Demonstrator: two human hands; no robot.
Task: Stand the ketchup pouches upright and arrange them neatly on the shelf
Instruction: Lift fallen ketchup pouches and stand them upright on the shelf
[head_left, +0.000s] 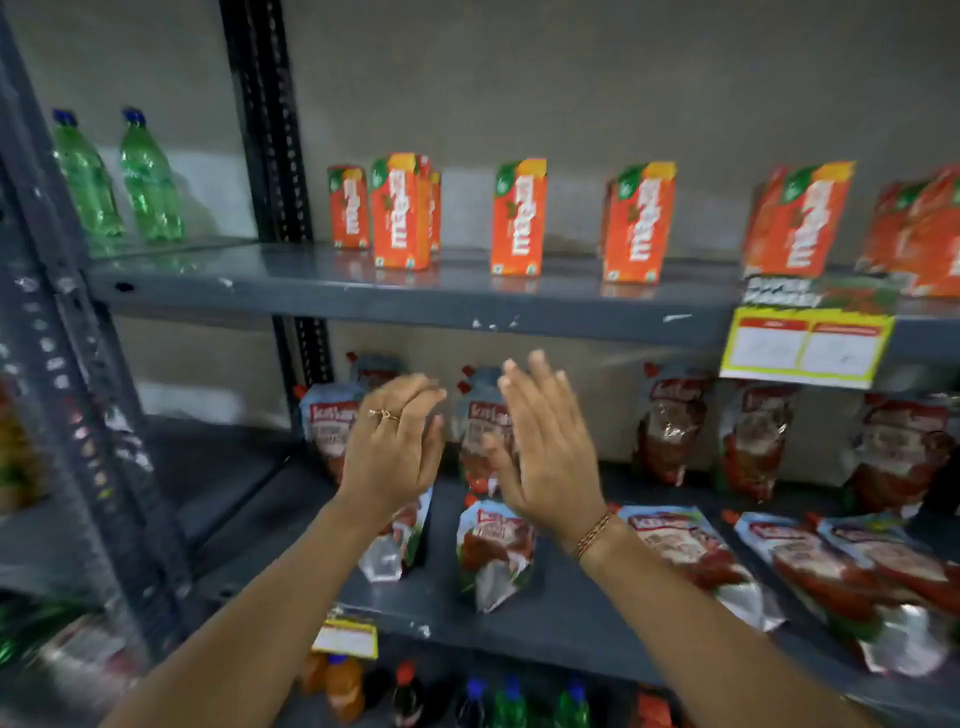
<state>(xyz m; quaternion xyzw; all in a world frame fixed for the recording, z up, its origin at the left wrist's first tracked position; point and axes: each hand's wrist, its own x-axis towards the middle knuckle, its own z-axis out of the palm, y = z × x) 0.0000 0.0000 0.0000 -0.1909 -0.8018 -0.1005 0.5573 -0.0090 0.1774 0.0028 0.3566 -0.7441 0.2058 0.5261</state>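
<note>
**Two bare arms, a ring and a bracelet**

Both arms are bare all the way up, with no sleeves showing. The left hand (390, 453) wears a thin gold ring (385, 414) with a small knot or twist on top. The right hand (545, 447) has no ring that can be seen. Around the right wrist sits a thin bracelet (593, 535) of gold and reddish strands. The fingernails are short and plain.

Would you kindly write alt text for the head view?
Two open hands, left and right, reach toward ketchup pouches on a grey metal shelf; some stand at the back, others lie flat in front. Orange juice cartons stand above.
</note>
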